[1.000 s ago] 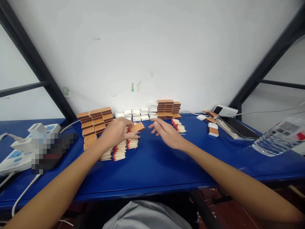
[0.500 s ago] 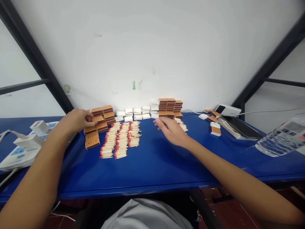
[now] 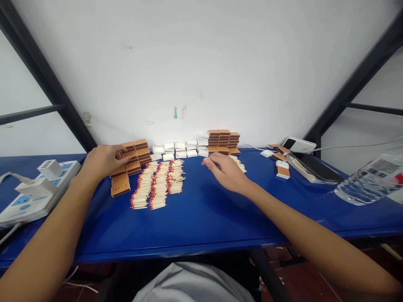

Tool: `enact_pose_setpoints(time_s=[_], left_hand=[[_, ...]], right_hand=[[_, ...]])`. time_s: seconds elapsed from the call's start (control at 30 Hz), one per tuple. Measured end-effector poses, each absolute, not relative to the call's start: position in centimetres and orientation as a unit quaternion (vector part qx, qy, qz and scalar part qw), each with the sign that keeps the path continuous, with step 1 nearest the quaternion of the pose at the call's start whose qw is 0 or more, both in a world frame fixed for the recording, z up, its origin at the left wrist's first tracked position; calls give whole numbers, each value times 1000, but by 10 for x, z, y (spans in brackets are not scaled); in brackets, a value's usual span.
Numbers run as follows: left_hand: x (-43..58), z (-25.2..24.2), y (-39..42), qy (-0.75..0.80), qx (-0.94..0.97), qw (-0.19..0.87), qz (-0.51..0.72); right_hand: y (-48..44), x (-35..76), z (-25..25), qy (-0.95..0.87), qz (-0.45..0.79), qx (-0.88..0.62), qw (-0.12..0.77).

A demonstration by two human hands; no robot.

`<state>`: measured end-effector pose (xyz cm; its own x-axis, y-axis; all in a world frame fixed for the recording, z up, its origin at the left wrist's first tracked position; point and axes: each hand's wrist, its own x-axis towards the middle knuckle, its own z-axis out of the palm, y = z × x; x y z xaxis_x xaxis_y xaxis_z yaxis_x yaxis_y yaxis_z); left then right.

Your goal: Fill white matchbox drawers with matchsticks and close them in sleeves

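On the far left of the blue tabletop (image 3: 201,218), the person's left hand (image 3: 102,161) rests against a stack of brown matchboxes (image 3: 134,157), its fingers curled onto a box at the stack's left edge; whether the grip is closed on that box or only pressing it into place cannot be told. The right hand (image 3: 228,172) hovers low over the middle of the tabletop, fingers loosely spread and holding nothing, just near a small heap of matches (image 3: 238,163) that lies in front of a second stack of brown boxes (image 3: 223,141) by the wall.

Between the two hands, loose red-tipped matches (image 3: 159,182) lie in three long rows, well sorted but still unpacked. A line of white inner trays (image 3: 179,149) stands along the wall between the two brown stacks. Judged from this, a fair share of boxes appears filled and stacked on the left, while the rows of matches, the trays and the far stack suggest much packing remains. Farther right lie a few separate boxes (image 3: 281,170) and a water bottle (image 3: 368,178); a power strip (image 3: 34,193) sits at the left edge.
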<state>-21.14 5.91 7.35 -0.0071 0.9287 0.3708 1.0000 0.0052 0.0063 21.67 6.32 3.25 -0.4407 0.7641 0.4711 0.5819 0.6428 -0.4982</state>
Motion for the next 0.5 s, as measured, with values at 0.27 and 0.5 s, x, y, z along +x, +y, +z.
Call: enact_pose_setpoints(time_s=[0.27, 0.5], left_hand=[[-199, 80, 50, -700, -682, 155, -144], [-155, 67, 50, -536, -779, 172, -277]], right_hand=[[88, 217, 27, -842, 106, -423, 318], [162, 197, 28, -878, 33, -438, 191]])
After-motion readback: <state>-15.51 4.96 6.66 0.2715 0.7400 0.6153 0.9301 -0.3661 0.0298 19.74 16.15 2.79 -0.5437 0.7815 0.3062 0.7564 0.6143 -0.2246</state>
